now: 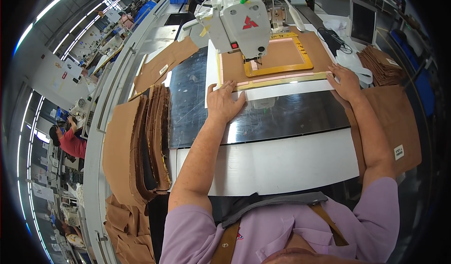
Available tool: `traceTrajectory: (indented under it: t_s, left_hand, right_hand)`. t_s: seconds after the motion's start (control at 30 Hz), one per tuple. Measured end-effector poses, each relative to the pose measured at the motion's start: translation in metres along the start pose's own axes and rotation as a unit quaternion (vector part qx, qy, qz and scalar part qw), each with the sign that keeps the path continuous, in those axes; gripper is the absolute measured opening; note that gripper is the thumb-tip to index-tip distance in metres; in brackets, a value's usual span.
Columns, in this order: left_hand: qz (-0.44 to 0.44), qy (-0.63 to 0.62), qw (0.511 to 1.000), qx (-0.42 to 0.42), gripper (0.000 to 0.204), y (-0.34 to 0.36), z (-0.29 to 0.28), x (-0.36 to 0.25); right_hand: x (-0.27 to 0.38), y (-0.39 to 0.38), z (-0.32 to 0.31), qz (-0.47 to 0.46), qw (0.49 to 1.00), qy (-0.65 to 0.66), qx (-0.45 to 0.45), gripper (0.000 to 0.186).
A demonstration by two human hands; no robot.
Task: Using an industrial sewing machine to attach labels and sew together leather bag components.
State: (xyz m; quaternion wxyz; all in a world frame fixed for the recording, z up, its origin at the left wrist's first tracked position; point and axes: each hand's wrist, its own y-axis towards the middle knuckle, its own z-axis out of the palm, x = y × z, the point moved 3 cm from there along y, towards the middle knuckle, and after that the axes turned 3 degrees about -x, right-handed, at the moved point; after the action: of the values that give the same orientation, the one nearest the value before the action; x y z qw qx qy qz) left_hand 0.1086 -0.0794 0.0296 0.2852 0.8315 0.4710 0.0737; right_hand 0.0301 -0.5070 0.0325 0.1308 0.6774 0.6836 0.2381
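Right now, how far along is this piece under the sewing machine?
Done: the brown fabric panel lies in the yellow template frame under the sewing machine head. In hand: left hand and right hand press flat on the template's near edge. Whether stitching has run cannot be told. Left: a stack of brown cut pieces waits beside the table.
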Motion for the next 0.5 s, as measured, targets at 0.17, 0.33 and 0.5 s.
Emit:
traceTrajectory:
  t_s: [0.17,0.33,0.5]
  left_hand:
    - [-0.012,-0.001,1.000,-0.011,0.046,0.001,-0.001,0.000]
    - [-0.025,-0.003,1.000,0.002,0.041,0.002,-0.004,-0.004]
    - [-0.040,0.004,0.999,0.006,0.041,0.000,-0.011,-0.002]
  right_hand:
    - [0.001,0.000,0.000,0.007,1.000,0.000,-0.003,0.041]
    - [-0.002,-0.002,0.001,0.020,1.000,-0.001,-0.008,0.040]
    - [0.002,-0.002,0.001,0.006,1.000,0.013,-0.011,0.041]
